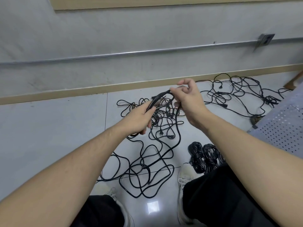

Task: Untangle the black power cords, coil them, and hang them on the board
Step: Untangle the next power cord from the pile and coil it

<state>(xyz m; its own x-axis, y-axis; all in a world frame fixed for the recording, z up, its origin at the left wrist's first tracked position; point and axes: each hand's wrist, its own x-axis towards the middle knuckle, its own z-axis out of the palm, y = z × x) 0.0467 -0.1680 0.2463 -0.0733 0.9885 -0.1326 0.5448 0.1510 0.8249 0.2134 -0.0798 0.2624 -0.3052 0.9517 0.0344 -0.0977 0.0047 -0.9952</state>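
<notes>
The left hand [139, 118] grips a bundle [159, 98] of several black cord strands, its fingers curled round them. The right hand [190, 99] pinches the other end of the same bundle between thumb and forefinger, the remaining fingers loosely spread above it. The bundle arches between the two hands, held above the floor [49, 128].

Below, a loose tangle [150, 161] of cords sprawls over the tiles between the shoes, with one strand rising from it toward the right hand. A second tangle [237, 92] lies near the skirting, well apart to the right. Two finished coils [205, 156] sit side by side just beside the right knee. A wooden board edge [164, 4] shows at the top of the wall; whether it has hooks cannot be told.

The cords look light, limp and smooth-jacketed, so they should bend freely but spring back out of loops and snag on one another at the plugs. The best hold is probably near a plug end, drawing one strand out hand over hand while the other hand keeps the gathered loops pinched together.

No brand, label or writing can be read anywhere.
</notes>
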